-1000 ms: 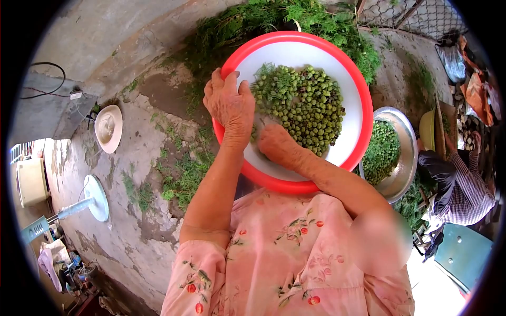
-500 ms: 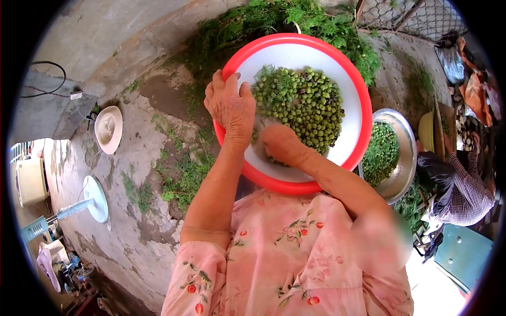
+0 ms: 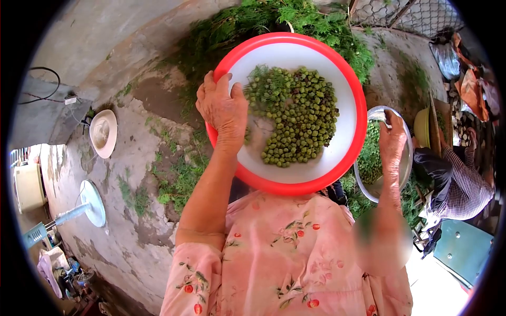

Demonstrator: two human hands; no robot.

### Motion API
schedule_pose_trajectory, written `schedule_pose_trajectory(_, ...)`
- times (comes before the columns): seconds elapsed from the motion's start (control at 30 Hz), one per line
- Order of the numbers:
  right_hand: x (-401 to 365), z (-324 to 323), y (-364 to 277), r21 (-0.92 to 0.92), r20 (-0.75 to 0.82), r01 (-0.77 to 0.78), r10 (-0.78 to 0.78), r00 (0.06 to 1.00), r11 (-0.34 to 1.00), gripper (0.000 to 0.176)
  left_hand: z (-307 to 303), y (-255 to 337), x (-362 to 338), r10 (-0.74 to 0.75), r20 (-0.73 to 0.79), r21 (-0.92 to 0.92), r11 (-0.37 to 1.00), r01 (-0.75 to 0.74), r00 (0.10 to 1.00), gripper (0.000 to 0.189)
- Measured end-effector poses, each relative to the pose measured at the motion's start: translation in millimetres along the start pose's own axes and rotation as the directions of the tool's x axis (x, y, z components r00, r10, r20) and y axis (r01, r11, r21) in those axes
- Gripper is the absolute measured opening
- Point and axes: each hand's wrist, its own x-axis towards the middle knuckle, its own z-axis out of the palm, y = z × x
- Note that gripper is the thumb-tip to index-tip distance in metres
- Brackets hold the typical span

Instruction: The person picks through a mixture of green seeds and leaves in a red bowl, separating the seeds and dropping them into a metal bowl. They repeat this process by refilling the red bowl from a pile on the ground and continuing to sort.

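Note:
My left hand (image 3: 224,108) is closed on the left rim of a white basin (image 3: 258,55) with a thick red rim, its thumb on the inner side. Inside lies a heap of small round green fruits or cones (image 3: 303,113) with a feathery green sprig (image 3: 268,81) on top. Over the right side of a metal bowl (image 3: 363,187) is my right hand (image 3: 392,139), its fingers bent near the far rim. What those fingers hold, if anything, is hidden. Small green pieces (image 3: 370,155) fill part of the bowl, partly covered by my hand.
Cut green branches (image 3: 327,26) lie behind the basin, and sprigs (image 3: 182,179) litter the concrete ground. At left are a straw-coloured hat (image 3: 103,133) and a pale blue fan (image 3: 92,204). Another person (image 3: 466,181) sits at right near a yellow bowl (image 3: 421,126) and a teal seat (image 3: 464,247).
My right hand has left the basin and moved right to the metal bowl. A patch of the basin's floor now shows where it was. My left hand keeps its hold on the rim.

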Motion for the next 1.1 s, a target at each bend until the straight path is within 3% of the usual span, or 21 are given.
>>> schedule_pose_trajectory(0.03, 0.4, 3.6, -17.1, 0.058, -0.015, 0.004, -0.003, 1.000, 0.998, 0.018, 0.0, 0.2, -0.5, 0.008, -0.003, -0.008, 1.000, -0.008, 1.000, 0.026)
schedule_pose_trajectory(0.07, -0.1, 8.2, -45.0, 0.302, 0.112, -0.103, 0.072, 0.991, 0.948, 0.021, -0.4, 0.4, -0.9, 0.016, -0.007, -0.016, 1.000, -0.016, 1.000, 0.026)
schedule_pose_trajectory(0.1, -3.5, 28.8, -44.3, 0.287, 0.079, 0.077, -0.104, 0.991, 0.955, 0.022, -1.0, 1.1, -0.6, 0.023, -0.015, -0.023, 0.999, -0.023, 1.000, 0.027)
schedule_pose_trajectory(0.17, -11.6, 64.8, -64.0, 0.430, 0.232, 0.092, -0.209, 0.950, 0.898, 0.020, -3.0, 2.9, -0.9, 0.019, -0.004, -0.020, 1.000, -0.019, 1.000, 0.027)
schedule_pose_trajectory(0.2, -11.6, 73.6, -76.0, 0.397, 0.295, 0.259, -0.390, 0.872, 0.881, 0.017, -3.6, 3.1, -0.8, 0.015, 0.003, -0.018, 1.000, -0.015, 1.000, 0.027)
schedule_pose_trajectory(0.23, -13.5, 83.2, -92.6, 0.433, 0.300, 0.319, -0.469, 0.831, 0.843, 0.019, -3.6, 3.0, -0.7, 0.014, 0.001, -0.013, 1.000, -0.014, 1.000, 0.027)
schedule_pose_trajectory(0.27, -20.5, 103.4, -91.8, 0.401, 0.351, 0.335, -0.481, 0.803, 0.853, 0.018, -3.3, 2.8, -0.9, 0.012, 0.001, -0.009, 1.000, -0.012, 1.000, 0.027)
schedule_pose_trajectory(0.33, -22.9, 125.3, -97.6, 0.424, 0.484, 0.163, -0.375, 0.791, 0.891, 0.020, -2.7, 2.0, -1.7, 0.011, 0.005, -0.007, 1.000, -0.011, 1.000, 0.026)
schedule_pose_trajectory(0.43, -28.5, 143.7, -95.2, 0.426, 0.478, 0.228, -0.432, 0.765, 0.876, 0.022, -2.4, 0.9, -0.4, 0.014, 0.008, -0.007, 1.000, -0.014, 1.000, 0.026)
schedule_pose_trajectory(0.53, -28.3, 142.4, -105.0, 0.265, 0.481, 0.372, -0.457, 0.748, 0.889, 0.025, -2.3, 0.4, -0.4, 0.014, 0.014, -0.004, 1.000, -0.014, 1.000, 0.027)
schedule_pose_trajectory(0.63, -28.3, 143.9, -102.1, 0.304, 0.419, 0.398, -0.496, 0.760, 0.866, 0.026, -1.9, -0.1, 0.3, 0.010, 0.007, -0.005, 1.000, -0.010, 1.000, 0.026)
schedule_pose_trajectory(0.83, -41.3, 143.5, -101.7, 0.313, 0.627, 0.341, -0.462, 0.627, 0.887, 0.022, 0.5, -0.5, 0.0, 0.015, -0.004, 0.007, 1.000, -0.015, 1.000, 0.026)
schedule_pose_trajectory(1.03, -45.0, 151.2, -103.5, 0.324, 0.617, 0.351, -0.477, 0.625, 0.879, 0.014, -0.6, 1.2, 0.7, -0.002, 0.011, 0.008, 1.000, 0.001, 1.000, 0.026)
schedule_pose_trajectory(1.1, -43.8, 148.4, -104.6, 0.401, 0.548, 0.255, -0.453, 0.703, 0.880, 0.010, -0.9, 1.3, 0.3, -0.008, 0.014, 0.010, 1.000, 0.008, 1.000, 0.026)
